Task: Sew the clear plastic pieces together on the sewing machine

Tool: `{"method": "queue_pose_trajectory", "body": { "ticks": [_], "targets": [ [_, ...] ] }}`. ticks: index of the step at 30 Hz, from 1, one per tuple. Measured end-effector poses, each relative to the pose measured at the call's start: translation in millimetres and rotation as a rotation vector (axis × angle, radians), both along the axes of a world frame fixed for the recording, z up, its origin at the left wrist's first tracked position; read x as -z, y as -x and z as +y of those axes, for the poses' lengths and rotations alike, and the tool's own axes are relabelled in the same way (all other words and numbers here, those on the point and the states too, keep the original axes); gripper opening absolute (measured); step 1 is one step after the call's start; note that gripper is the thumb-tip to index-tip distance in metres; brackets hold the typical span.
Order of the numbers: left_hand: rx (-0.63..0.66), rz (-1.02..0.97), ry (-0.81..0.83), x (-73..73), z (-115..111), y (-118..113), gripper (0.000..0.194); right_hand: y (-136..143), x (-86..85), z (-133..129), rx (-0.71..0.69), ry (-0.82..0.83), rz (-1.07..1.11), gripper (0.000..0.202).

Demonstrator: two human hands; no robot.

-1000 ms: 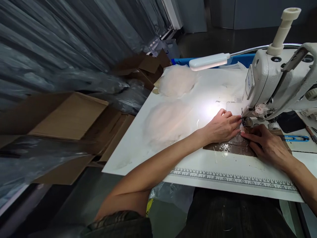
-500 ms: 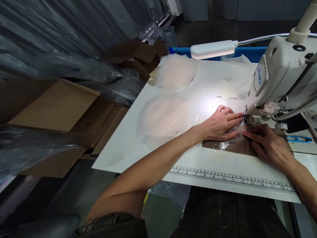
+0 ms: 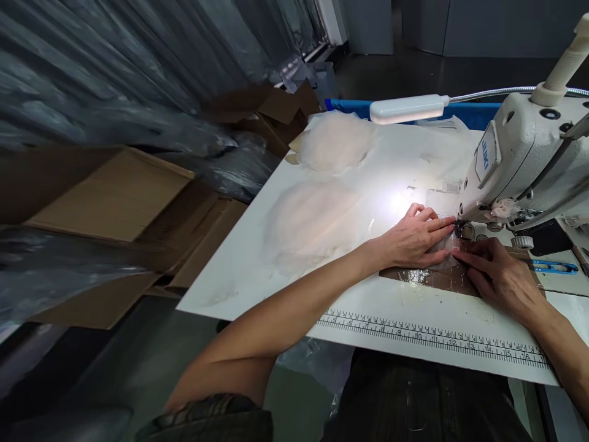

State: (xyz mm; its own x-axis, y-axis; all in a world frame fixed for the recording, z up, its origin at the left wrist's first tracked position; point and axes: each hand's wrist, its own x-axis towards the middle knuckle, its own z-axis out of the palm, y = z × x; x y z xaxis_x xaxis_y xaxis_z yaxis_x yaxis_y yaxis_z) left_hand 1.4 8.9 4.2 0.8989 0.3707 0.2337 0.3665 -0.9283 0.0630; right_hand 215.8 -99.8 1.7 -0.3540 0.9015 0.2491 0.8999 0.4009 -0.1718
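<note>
My left hand point(image 3: 416, 239) lies flat on a small piece of sheer pale fabric point(image 3: 447, 261), its stretched fingers reaching to the needle area of a white sewing machine point(image 3: 510, 153). From the other side, my right hand point(image 3: 501, 273) holds the edge of the same fabric at its fingertips, index finger extended and the rest curled. Fingers and machine head partly hide the fabric. Beneath the hands is a shiny brown taped patch point(image 3: 423, 277) on the white table point(image 3: 276, 294). A blue thread snipper point(image 3: 554, 267) lies to the right of my right hand.
Two stacks of round sheer pale fabric, a far stack point(image 3: 338, 141) and a near stack point(image 3: 313, 224), lie on the left of the table. A white lamp point(image 3: 407, 109) shines over it. A printed ruler point(image 3: 427, 337) edges the front. Open cardboard boxes point(image 3: 110, 193) stand left.
The whole view has shifted slightly down and right. Both hands keep nearly the same place at the needle area, still on the sheer fabric.
</note>
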Motion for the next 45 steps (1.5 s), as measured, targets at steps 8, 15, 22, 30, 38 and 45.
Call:
{"method": "queue_pose_trajectory", "body": {
  "ticks": [8,15,22,30,38,45],
  "targets": [
    [-0.011,0.027,-0.012,-1.5,-3.3,0.3,0.05,1.5,-1.0,0.2,0.025,0.014,0.013,0.035],
    [0.058,-0.097,-0.122,-2.4,-1.0,5.1,0.042,1.2,0.3,-1.4,0.036,0.017,0.039,0.035],
    [0.306,-0.145,-0.061,2.0,-2.8,4.3,0.027,2.4,-2.3,-1.0,0.064,0.036,0.03,0.037],
    [0.31,-0.069,-0.021,-2.4,-4.8,4.5,0.025,1.5,-1.2,-1.4,0.075,0.059,0.023,0.037],
    [0.309,-0.09,-0.038,-4.2,-6.2,4.2,0.025,2.9,-0.9,-2.2,0.069,0.049,-0.01,0.037],
    [0.303,-0.066,-0.024,-11.0,-7.1,4.0,0.023,5.7,-6.0,-2.1,0.039,0.015,-0.078,0.038]
  ]
}}
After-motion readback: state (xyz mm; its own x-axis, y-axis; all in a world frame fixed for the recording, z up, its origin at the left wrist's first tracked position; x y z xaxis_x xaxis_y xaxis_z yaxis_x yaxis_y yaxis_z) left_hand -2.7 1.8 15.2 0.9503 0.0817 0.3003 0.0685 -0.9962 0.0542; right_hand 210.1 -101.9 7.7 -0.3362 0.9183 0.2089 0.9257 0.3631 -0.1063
